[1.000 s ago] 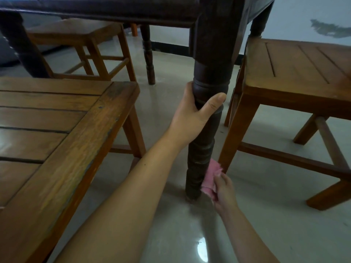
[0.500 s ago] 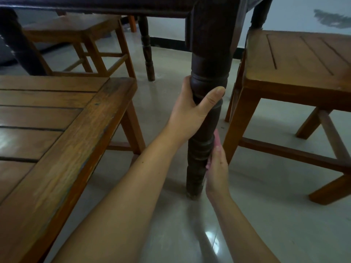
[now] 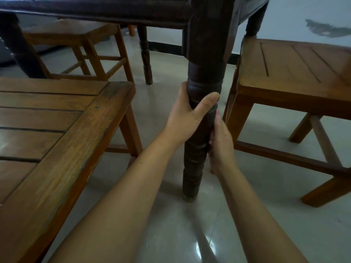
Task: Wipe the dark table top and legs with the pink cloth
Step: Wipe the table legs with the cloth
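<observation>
Left hand [image 3: 187,118] grips the turned dark leg [image 3: 197,149]; right hand [image 3: 221,147] presses pink cloth [image 3: 218,113] against it.

near leg: table leg [image 3: 197,130] at frame centre, foot on floor [image 3: 284,215]
left hand: left hand [image 3: 187,116] on leg from 9 o'clock, above right hand
right hand: right hand [image 3: 221,147] against leg at 3 o'clock
cloth: cloth [image 3: 217,113] between right hand and leg, mostly hidden
left bench: bench [image 3: 47,139] at 9 o'clock
right stool: stool [image 3: 296,88] at 2 o'clock
far stool: second stool [image 3: 76,40] at 11 o'clock, under table [image 3: 114,10]
far leg: rear leg [image 3: 145,54] at 12 o'clock, behind
</observation>
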`<state>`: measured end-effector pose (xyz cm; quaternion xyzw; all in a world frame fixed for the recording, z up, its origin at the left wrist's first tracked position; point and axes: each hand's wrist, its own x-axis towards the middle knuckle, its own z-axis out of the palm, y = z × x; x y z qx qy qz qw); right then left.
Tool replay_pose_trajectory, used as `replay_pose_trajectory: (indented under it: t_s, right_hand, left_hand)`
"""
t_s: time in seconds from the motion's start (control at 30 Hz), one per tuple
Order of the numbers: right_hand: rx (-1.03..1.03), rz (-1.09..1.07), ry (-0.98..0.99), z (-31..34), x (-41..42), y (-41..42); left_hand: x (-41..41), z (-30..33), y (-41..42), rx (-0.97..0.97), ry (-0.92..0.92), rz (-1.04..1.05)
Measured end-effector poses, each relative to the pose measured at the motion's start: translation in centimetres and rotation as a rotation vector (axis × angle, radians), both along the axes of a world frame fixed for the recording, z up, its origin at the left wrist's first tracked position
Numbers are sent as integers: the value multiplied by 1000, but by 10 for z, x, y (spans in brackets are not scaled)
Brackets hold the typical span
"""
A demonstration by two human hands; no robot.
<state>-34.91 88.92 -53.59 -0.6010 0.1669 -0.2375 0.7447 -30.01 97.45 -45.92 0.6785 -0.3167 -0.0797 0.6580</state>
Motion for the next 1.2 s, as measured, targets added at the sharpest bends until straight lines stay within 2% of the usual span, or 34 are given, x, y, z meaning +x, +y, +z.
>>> replay_pose_trajectory:
  t_s: [0.07, 0.2, 0.27, 0.37, 0.43, 0.5, 0.6, 0.67, 0.7, 0.73, 0.87, 0.93, 1.0, 1.1, 1.2]
  right_hand:
    - [4, -9, 38, 0, 0, 1]
    - [-18, -103, 193, -58, -12, 7]
    - [-61, -122, 304, -99, -24, 10]
    - [-144, -133, 598, -160, -37, 17]
    - [-107, -142, 663, -174, -37, 25]
    - [-70, -189, 534, -161, -31, 36]
    - [32, -331, 205, -105, -24, 51]
    - [-26, -342, -20, -75, -26, 60]
    - [-68, -341, -54, -70, -28, 63]
    - [-86, -336, -21, -77, -29, 64]
    - [-92, -390, 329, -149, -39, 70]
    - [49, -383, 409, -182, -40, 72]
    - [194, -383, 472, -182, -35, 75]
    - [321, -459, 358, -132, -24, 81]
    - [187, -492, 56, -82, -18, 88]
  left_hand:
    - [-1, 1, 1, 5, 15, -5]
    - [-2, 2, 1, 20, 35, -7]
    - [-3, 2, 1, 27, 34, 9]
    - [-3, 3, 1, 24, 28, 18]
    - [-2, 2, 1, 22, 31, 11]
    - [-2, 2, 1, 23, 29, 3]
    - [-1, 0, 1, 5, 30, -7]
    - [0, 0, 1, 4, 27, -6]
    - [-1, 1, 1, 8, 25, -8]
    - [-1, 1, 1, 10, 23, -12]
    - [-2, 1, 2, 12, -1, 6]
    - [-1, 0, 2, 11, -4, 5]
    - [0, 0, 2, 16, 6, -3]
    - [1, -1, 1, 6, -8, 9]
    - [0, -1, 0, -3, -7, 6]
